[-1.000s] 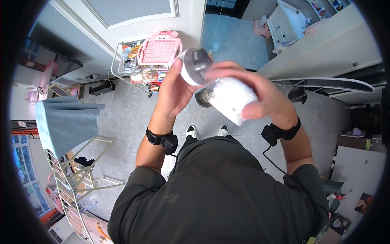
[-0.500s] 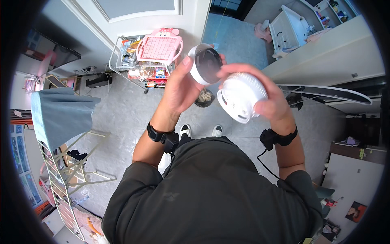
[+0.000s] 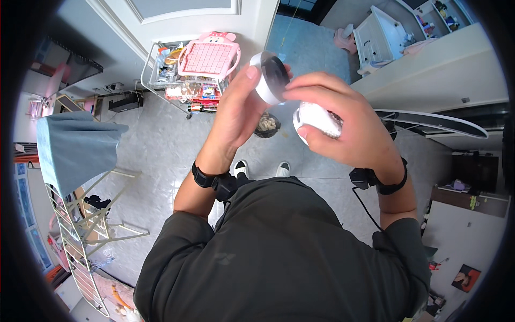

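Note:
My left hand is wrapped round a short round container with a white band and a dark, glossy face; the container is tilted. Close on its right, my right hand grips a white round plastic piece from above, with the thumb on the near side. That hand covers much of the white piece. My right index and middle fingers reach left, their tips at the container's edge; whether they touch it I cannot tell. The two pieces are apart from each other.
Below my hands a small bin stands on the grey floor. A wire cart with packages and a pink basket stands by the white door. At left is a drying rack under a blue cloth. A white cabinet stands beyond the doorway.
My right hand has turned over the white piece, hiding more of it, and its fingers now stretch toward the container. The container in my left hand has tilted slightly.

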The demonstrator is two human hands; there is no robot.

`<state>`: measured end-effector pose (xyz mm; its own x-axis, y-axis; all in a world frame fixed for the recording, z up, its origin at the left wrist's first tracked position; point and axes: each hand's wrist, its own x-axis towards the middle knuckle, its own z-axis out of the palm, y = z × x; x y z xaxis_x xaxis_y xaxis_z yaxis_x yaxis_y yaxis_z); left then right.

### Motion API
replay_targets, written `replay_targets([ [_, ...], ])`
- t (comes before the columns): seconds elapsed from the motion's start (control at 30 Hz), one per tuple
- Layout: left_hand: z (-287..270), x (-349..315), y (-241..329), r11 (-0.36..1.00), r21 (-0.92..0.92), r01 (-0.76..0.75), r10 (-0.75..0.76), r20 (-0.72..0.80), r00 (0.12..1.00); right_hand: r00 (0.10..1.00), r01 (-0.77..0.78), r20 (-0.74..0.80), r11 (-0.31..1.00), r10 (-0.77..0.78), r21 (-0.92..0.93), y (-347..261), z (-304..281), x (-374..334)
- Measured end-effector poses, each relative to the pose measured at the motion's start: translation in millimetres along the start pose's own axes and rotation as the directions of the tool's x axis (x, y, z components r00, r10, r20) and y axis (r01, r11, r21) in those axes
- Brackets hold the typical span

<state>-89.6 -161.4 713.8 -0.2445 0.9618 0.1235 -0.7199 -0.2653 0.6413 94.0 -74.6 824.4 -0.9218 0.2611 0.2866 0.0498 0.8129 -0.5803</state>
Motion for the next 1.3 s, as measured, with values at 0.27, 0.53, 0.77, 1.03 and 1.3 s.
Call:
replay_targets([
  [0.27,2,-4,5,0.997,0.021,-0.068,0.069,-0.018,0.997,0.984,-0.142,0.128,0.984,0.127,0.11,-15,4,9],
  [0.53,5,-16,21,0.997,-0.018,-0.074,0.074,0.022,0.997,0.973,-0.188,0.203,0.888,0.11,0.421,-17,-11,10],
  [0.77,7,-20,23,0.993,-0.041,-0.114,0.116,0.068,0.991,0.979,-0.116,0.201,0.895,0.031,0.43,-19,-10,6],
  [1.03,10,-25,22,0.988,-0.072,-0.136,0.142,0.094,0.985,0.98,-0.087,0.199,0.902,0.002,0.422,-22,-11,1],
  [1.3,15,-30,22,0.989,-0.045,-0.14,0.144,0.09,0.986,0.982,-0.072,0.187,0.904,-0.009,0.422,-25,-11,-5],
])
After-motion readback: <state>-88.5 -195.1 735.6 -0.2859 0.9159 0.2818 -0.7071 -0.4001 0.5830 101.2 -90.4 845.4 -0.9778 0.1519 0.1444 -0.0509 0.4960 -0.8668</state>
